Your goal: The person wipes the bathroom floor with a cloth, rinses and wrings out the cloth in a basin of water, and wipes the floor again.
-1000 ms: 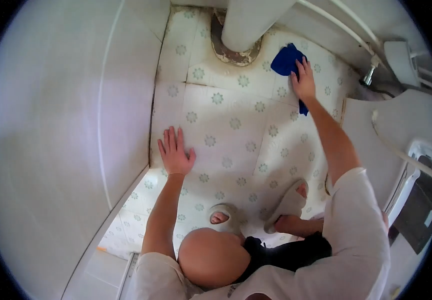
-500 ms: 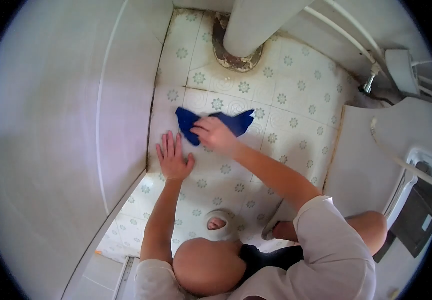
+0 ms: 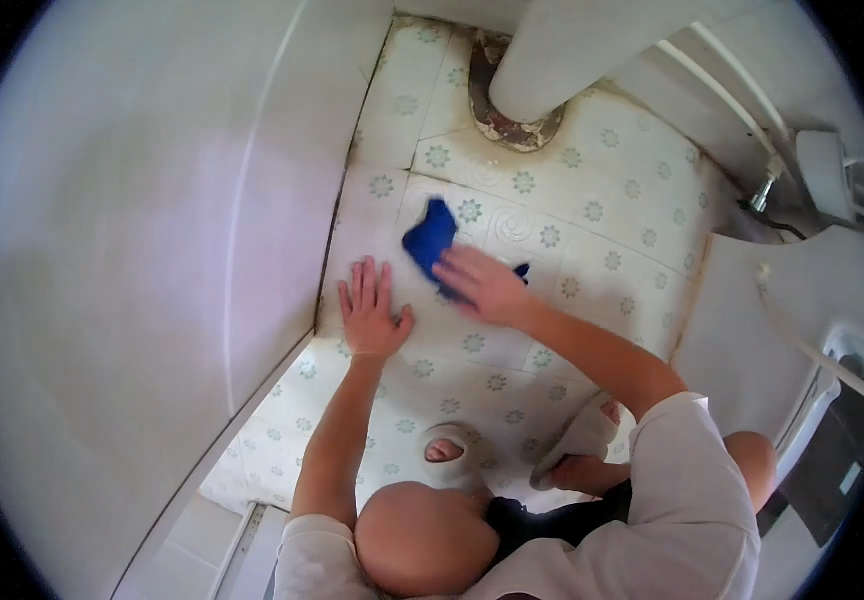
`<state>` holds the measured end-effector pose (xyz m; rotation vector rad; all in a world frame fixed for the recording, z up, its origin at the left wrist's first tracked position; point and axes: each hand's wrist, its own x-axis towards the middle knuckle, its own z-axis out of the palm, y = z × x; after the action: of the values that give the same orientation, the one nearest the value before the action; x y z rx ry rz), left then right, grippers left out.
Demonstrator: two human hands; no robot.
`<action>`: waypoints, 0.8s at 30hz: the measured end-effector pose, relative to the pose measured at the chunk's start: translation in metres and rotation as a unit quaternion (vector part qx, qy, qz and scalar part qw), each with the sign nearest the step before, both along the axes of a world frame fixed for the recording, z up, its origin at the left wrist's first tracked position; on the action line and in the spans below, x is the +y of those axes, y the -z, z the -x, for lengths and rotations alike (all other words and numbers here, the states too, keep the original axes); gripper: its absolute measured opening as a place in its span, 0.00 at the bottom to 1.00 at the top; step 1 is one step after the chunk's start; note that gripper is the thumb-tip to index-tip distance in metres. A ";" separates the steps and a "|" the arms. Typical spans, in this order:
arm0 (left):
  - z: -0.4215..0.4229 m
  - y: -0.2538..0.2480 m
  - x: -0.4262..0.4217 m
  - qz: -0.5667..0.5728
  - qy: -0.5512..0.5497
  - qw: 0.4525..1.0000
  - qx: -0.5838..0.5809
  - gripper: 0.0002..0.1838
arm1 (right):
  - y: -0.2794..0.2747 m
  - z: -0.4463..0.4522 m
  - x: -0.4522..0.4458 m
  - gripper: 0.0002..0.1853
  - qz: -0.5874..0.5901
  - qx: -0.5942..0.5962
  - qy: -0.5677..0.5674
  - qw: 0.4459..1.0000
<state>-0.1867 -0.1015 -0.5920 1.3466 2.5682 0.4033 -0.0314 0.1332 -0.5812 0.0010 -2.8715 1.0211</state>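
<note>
A dark blue cloth (image 3: 430,236) lies bunched on the patterned tile floor (image 3: 512,225), near its middle. My right hand (image 3: 482,284) presses on the cloth with its palm down, slightly blurred; part of the cloth sticks out past the fingertips and a small corner shows behind the wrist side. To the left, my left hand (image 3: 372,312) rests flat on the tiles with its fingers spread, close to the wall's base, and holds nothing.
A thick white pipe (image 3: 567,60) rises from a stained collar (image 3: 512,133) at the top. The pale wall (image 3: 182,200) fills the left side. Thin pipes, a metal valve (image 3: 762,192) and a white fixture (image 3: 752,300) stand right. My slippered feet are below.
From the right side of the floor, my right hand swept left with the cloth, then shifted slightly right and down relative to the tiles. The cloth is more bunched. My left hand stays planted.
</note>
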 end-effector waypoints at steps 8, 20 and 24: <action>0.000 -0.002 0.000 0.029 0.006 1.000 0.000 0.47 | 0.021 0.093 0.035 0.37 -0.133 0.073 0.097 0.984; 0.000 0.017 -0.011 -0.078 -0.003 0.997 0.003 0.45 | 0.029 0.132 -0.003 0.40 -0.062 0.050 0.139 0.987; 0.000 0.027 -0.018 -0.143 0.011 0.989 0.037 0.46 | -0.011 0.085 -0.055 0.40 0.109 -0.018 0.018 0.994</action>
<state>-0.1866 -0.1192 -0.6189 1.5066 2.6280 0.7553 -0.1160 0.0785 -0.5705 -0.0840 -2.7637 1.3330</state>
